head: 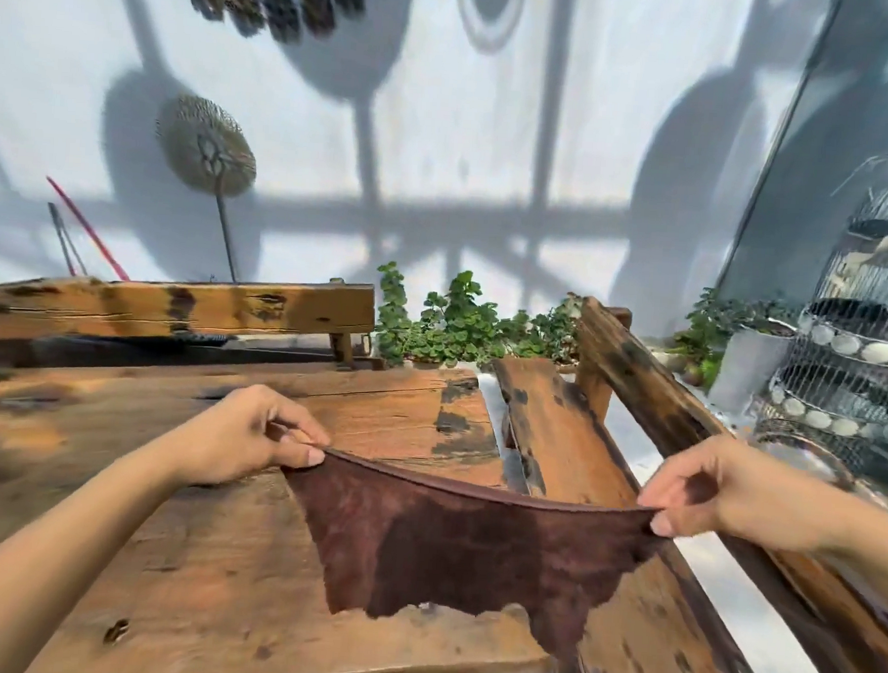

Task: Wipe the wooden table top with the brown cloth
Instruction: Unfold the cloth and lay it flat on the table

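Observation:
The brown cloth hangs spread out in the air above the right end of the wooden table top. My left hand pinches its upper left corner between thumb and fingers. My right hand pinches the upper right corner the same way. The cloth's top edge sags between the two hands, and its lower edge dangles near the table's front right corner. The table is rough, orange-brown planks with dark patches.
A wooden bench with a dark backrest stands right of the table. Another bench runs behind it. Green potted plants sit at the back by the white wall. A wire birdcage stands at the far right.

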A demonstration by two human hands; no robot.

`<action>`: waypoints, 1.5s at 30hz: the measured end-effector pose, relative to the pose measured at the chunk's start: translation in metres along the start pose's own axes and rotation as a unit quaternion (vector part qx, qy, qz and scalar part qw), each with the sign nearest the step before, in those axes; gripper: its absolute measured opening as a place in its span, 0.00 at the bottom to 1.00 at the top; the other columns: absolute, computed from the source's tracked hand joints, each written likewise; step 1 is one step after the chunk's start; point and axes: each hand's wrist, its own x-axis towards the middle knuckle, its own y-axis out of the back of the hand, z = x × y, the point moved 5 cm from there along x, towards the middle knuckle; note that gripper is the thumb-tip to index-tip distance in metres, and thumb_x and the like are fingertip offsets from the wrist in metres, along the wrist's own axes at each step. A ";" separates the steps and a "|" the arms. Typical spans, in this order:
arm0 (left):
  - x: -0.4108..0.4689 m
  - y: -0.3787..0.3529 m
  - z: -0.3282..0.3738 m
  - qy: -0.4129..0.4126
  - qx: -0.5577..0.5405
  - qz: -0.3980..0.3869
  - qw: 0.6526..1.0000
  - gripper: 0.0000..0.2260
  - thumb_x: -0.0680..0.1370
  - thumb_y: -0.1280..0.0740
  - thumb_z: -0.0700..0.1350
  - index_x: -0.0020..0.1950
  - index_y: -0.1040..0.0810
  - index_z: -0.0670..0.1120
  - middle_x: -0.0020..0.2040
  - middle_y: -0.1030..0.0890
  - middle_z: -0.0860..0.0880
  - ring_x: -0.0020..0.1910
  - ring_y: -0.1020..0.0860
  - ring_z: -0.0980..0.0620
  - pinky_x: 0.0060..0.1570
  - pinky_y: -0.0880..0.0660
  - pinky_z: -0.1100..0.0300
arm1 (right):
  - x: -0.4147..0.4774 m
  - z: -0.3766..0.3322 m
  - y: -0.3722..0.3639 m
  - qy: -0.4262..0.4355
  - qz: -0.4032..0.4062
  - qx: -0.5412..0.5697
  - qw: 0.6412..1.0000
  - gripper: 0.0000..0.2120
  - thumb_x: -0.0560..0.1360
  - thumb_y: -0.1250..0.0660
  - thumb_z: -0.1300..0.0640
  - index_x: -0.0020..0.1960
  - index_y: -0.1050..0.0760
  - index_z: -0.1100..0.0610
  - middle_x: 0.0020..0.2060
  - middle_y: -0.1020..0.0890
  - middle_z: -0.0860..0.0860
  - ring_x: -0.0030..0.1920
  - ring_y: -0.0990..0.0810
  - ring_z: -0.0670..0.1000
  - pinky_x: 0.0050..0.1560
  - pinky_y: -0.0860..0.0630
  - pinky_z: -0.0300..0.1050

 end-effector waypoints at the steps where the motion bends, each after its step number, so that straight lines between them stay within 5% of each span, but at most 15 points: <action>1: 0.000 0.012 -0.016 0.006 0.002 0.009 1.000 0.04 0.75 0.23 0.39 0.48 0.11 0.46 0.44 0.14 0.38 0.41 0.21 0.51 0.48 0.23 0.52 | 0.015 -0.005 -0.014 -0.007 -0.009 0.002 1.000 0.04 0.73 0.20 0.63 0.46 0.11 0.57 0.39 0.12 0.53 0.39 0.19 0.50 0.45 0.24 0.45; 5: 0.007 0.036 -0.070 0.015 0.061 0.033 0.998 0.07 0.76 0.23 0.37 0.50 0.12 0.49 0.37 0.15 0.45 0.36 0.25 0.55 0.42 0.26 0.58 | 0.067 -0.011 -0.061 -0.007 -0.028 -0.039 0.999 0.07 0.77 0.23 0.64 0.47 0.11 0.52 0.37 0.15 0.50 0.38 0.22 0.46 0.44 0.26 0.43; 10: 0.036 0.039 -0.135 0.040 0.133 0.024 0.990 0.08 0.77 0.25 0.38 0.51 0.12 0.51 0.45 0.13 0.55 0.47 0.16 0.58 0.54 0.21 0.56 | 0.132 0.009 -0.099 -0.020 -0.056 -0.110 0.992 0.09 0.80 0.29 0.61 0.47 0.12 0.50 0.34 0.19 0.41 0.37 0.27 0.39 0.43 0.29 0.36; 18: 0.112 -0.008 -0.230 0.091 0.170 0.078 0.978 0.07 0.78 0.27 0.37 0.53 0.13 0.47 0.49 0.14 0.51 0.52 0.18 0.49 0.53 0.24 0.57 | 0.255 0.077 -0.109 -0.081 -0.010 -0.143 0.986 0.11 0.78 0.26 0.61 0.41 0.15 0.48 0.32 0.18 0.35 0.36 0.21 0.32 0.39 0.31 0.25; 21: 0.142 -0.029 -0.249 0.082 0.199 0.081 0.973 0.07 0.79 0.29 0.37 0.53 0.13 0.46 0.46 0.14 0.51 0.51 0.17 0.48 0.48 0.28 0.60 | 0.293 0.095 -0.104 -0.068 0.022 -0.179 0.981 0.17 0.78 0.25 0.61 0.36 0.21 0.44 0.25 0.23 0.30 0.34 0.22 0.29 0.36 0.32 0.22; 24: 0.158 -0.048 -0.262 0.052 0.229 0.096 0.967 0.08 0.78 0.29 0.35 0.53 0.13 0.46 0.46 0.14 0.48 0.48 0.18 0.45 0.47 0.26 0.56 | 0.308 0.113 -0.102 -0.031 0.049 -0.216 0.975 0.11 0.78 0.25 0.62 0.40 0.17 0.49 0.21 0.26 0.29 0.33 0.25 0.25 0.36 0.33 0.22; 27: 0.142 -0.083 -0.274 0.007 0.236 0.110 0.966 0.08 0.76 0.27 0.32 0.51 0.14 0.44 0.43 0.16 0.46 0.42 0.18 0.42 0.43 0.24 0.54 | 0.297 0.140 -0.113 0.021 0.061 -0.253 0.965 0.04 0.78 0.25 0.61 0.50 0.12 0.54 0.34 0.19 0.37 0.38 0.19 0.38 0.40 0.31 0.27; 30: 0.102 -0.138 -0.286 -0.020 0.251 0.086 0.964 0.10 0.74 0.25 0.31 0.50 0.14 0.44 0.43 0.15 0.49 0.40 0.16 0.44 0.42 0.23 0.58 | 0.260 0.190 -0.144 0.053 0.025 -0.302 0.951 0.06 0.79 0.27 0.60 0.53 0.12 0.52 0.40 0.21 0.40 0.46 0.16 0.54 0.46 0.27 0.44; 34: 0.044 -0.245 -0.320 0.032 0.276 -0.075 0.958 0.22 0.74 0.27 0.34 0.60 0.16 0.58 0.53 0.15 0.56 0.49 0.15 0.52 0.45 0.19 0.57 | 0.189 0.280 -0.214 -0.026 -0.108 -0.332 0.937 0.13 0.85 0.38 0.50 0.63 0.17 0.47 0.55 0.18 0.45 0.61 0.19 0.51 0.59 0.25 0.45; 36: 0.024 -0.291 -0.326 0.059 0.281 -0.163 0.944 0.19 0.79 0.32 0.42 0.66 0.20 0.61 0.59 0.16 0.55 0.58 0.18 0.50 0.51 0.21 0.56 | 0.160 0.308 -0.249 -0.063 -0.168 -0.342 0.923 0.15 0.84 0.42 0.45 0.65 0.21 0.44 0.59 0.21 0.44 0.63 0.21 0.50 0.57 0.28 0.44; 37: 0.017 -0.304 -0.324 0.043 0.292 -0.168 0.941 0.15 0.76 0.28 0.48 0.62 0.18 0.61 0.55 0.16 0.56 0.55 0.17 0.51 0.48 0.21 0.59 | 0.152 0.312 -0.262 -0.076 -0.176 -0.344 0.919 0.17 0.84 0.42 0.41 0.66 0.21 0.44 0.60 0.21 0.43 0.64 0.21 0.48 0.57 0.28 0.44; 39: 0.017 -0.322 -0.316 0.001 0.329 -0.119 0.937 0.10 0.70 0.26 0.59 0.50 0.13 0.60 0.44 0.20 0.61 0.43 0.19 0.59 0.38 0.24 0.67 | 0.156 0.312 -0.277 -0.085 -0.122 -0.330 0.932 0.21 0.83 0.41 0.35 0.68 0.21 0.43 0.61 0.20 0.41 0.63 0.21 0.46 0.57 0.28 0.42; 41: 0.033 -0.328 -0.308 -0.002 0.312 -0.036 0.949 0.16 0.76 0.36 0.62 0.51 0.13 0.56 0.45 0.21 0.59 0.42 0.20 0.58 0.38 0.23 0.64 | 0.181 0.302 -0.290 -0.069 -0.035 -0.295 0.952 0.23 0.83 0.39 0.36 0.70 0.21 0.47 0.62 0.19 0.44 0.65 0.21 0.49 0.62 0.28 0.43; 43: 0.062 -0.338 -0.303 0.006 0.295 0.035 0.955 0.21 0.80 0.41 0.60 0.58 0.14 0.50 0.52 0.18 0.54 0.50 0.17 0.51 0.44 0.20 0.57 | 0.212 0.289 -0.308 -0.048 0.043 -0.261 0.963 0.26 0.84 0.39 0.38 0.76 0.26 0.50 0.72 0.23 0.49 0.74 0.28 0.54 0.74 0.33 0.48; 45: 0.091 -0.348 -0.298 0.040 0.288 0.052 0.955 0.26 0.82 0.44 0.61 0.68 0.18 0.47 0.65 0.18 0.48 0.65 0.19 0.45 0.57 0.20 0.49 | 0.239 0.280 -0.329 -0.059 0.053 -0.265 0.961 0.33 0.84 0.46 0.34 0.84 0.41 0.48 0.84 0.43 0.53 0.84 0.46 0.56 0.83 0.48 0.52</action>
